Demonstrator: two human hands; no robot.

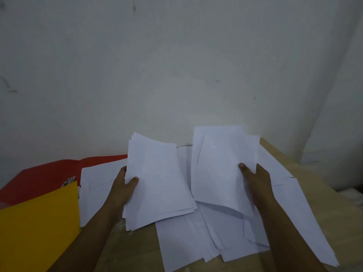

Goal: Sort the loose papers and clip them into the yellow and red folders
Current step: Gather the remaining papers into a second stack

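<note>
Two stacks up off the counter (306, 167): left hand (122, 186) gripping the left stack (157, 183), thumb curled over its face; right hand (255, 179) pinching the right stack (222, 163) at its right edge. Both held with long axes running away from the body, lower ends over the loose sheets (196, 238) still spread below. Red folder (45, 179) lying open at far left, one sheet (96, 185) on it; yellow folder (39, 228) nearer, overlapping the red. Both folders left of the hands, so left hand clearly closer; likely next, left stack swung leftward onto a folder.
</note>
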